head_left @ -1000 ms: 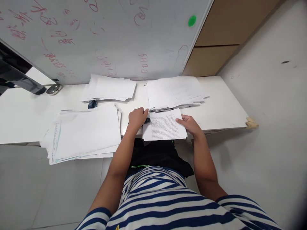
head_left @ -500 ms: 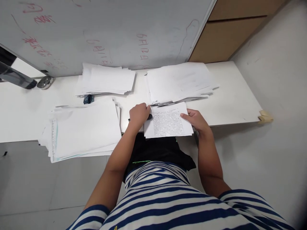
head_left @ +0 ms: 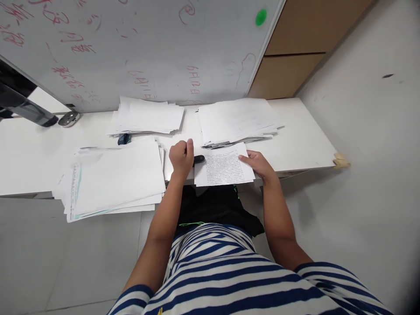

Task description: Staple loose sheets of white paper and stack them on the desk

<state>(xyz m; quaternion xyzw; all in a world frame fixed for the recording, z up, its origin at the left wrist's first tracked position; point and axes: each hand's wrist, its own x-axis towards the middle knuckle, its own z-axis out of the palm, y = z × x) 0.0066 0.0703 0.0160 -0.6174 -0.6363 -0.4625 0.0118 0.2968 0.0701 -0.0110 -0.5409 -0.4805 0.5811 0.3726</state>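
Note:
My left hand (head_left: 182,158) is closed in a fist with the thumb pointing up. It covers most of a black stapler (head_left: 199,159), whose rounded end sticks out to the right; whether the fist touches it I cannot tell. That end meets the left edge of a few printed sheets of paper (head_left: 221,168), which lie at the front of the desk. At their right edge, my right hand (head_left: 259,164) pinches the sheets, thumb on top and the other fingers partly hidden.
On the white desk (head_left: 305,140) lie a large paper stack (head_left: 121,175) overhanging the front edge at left, and back stacks at left (head_left: 151,116) and right (head_left: 236,118). A small dark object (head_left: 124,139) and a mouse (head_left: 68,119) are at left. A whiteboard (head_left: 164,48) stands behind.
My left hand has lifted off the sheets' left edge and shifted left, its thumb now up. My right hand still holds the sheets. The view has shifted slightly.

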